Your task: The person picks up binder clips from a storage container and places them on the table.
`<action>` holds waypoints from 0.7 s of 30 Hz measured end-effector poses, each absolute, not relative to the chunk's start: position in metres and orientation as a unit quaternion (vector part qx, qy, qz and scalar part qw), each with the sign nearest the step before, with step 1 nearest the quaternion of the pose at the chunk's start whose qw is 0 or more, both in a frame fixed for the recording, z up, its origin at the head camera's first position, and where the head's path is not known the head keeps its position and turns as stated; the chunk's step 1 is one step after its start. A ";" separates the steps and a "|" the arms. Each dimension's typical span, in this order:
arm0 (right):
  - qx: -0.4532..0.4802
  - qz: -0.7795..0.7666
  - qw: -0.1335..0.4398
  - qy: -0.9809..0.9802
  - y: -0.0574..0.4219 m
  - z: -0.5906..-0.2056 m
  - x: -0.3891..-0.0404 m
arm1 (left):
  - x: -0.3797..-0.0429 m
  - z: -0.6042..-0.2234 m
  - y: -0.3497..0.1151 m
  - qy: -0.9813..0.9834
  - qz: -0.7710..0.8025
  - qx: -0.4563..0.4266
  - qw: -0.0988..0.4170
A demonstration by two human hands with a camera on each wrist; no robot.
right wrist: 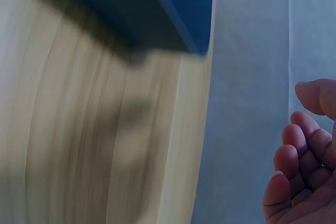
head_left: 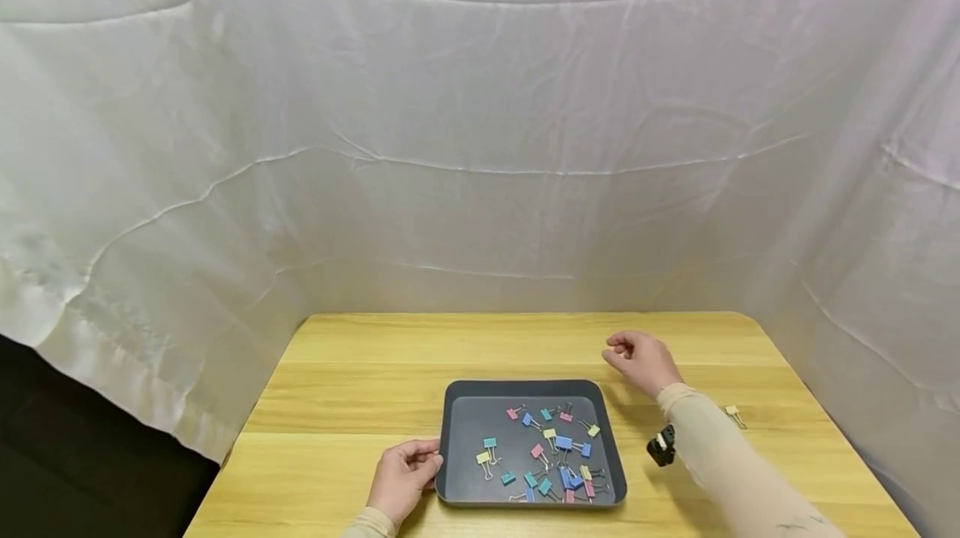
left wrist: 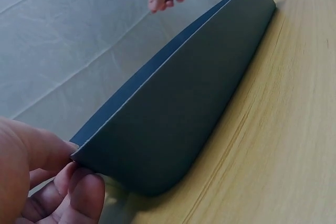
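A dark grey tray [head_left: 465,417] sits on the table with several small binder clips [head_left: 563,443] scattered in it, coloured blue, teal, pink and yellow. Most of them lie in its right half. My left hand [head_left: 405,475] pinches the tray's left rim between thumb and fingers; the left wrist view shows this grip at a corner of the tray wall [left wrist: 173,103]. Above the table, past the tray's far right corner, my right hand [head_left: 645,361] hovers with loosely bent fingers. Nothing shows in its palm [right wrist: 310,177] in the right wrist view.
One pale yellow binder clip [head_left: 732,411] lies alone on the wooden table [head_left: 337,405], right of the right forearm. A black wrist device [head_left: 662,445] hangs at the right wrist. Pale cloth [head_left: 480,221] surrounds the table at the back and sides.
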State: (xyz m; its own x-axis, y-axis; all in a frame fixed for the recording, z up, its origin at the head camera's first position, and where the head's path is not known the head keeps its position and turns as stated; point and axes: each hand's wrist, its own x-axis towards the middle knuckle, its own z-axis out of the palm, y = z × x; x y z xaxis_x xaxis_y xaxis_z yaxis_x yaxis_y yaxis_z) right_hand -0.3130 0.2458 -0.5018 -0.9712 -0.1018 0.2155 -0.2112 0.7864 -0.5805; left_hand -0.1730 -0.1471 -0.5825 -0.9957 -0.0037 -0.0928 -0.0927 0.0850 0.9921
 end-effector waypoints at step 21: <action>0.249 0.315 -0.021 -0.916 0.141 -0.522 -0.295 | -0.171 -0.579 -0.146 0.723 0.689 -0.043 0.021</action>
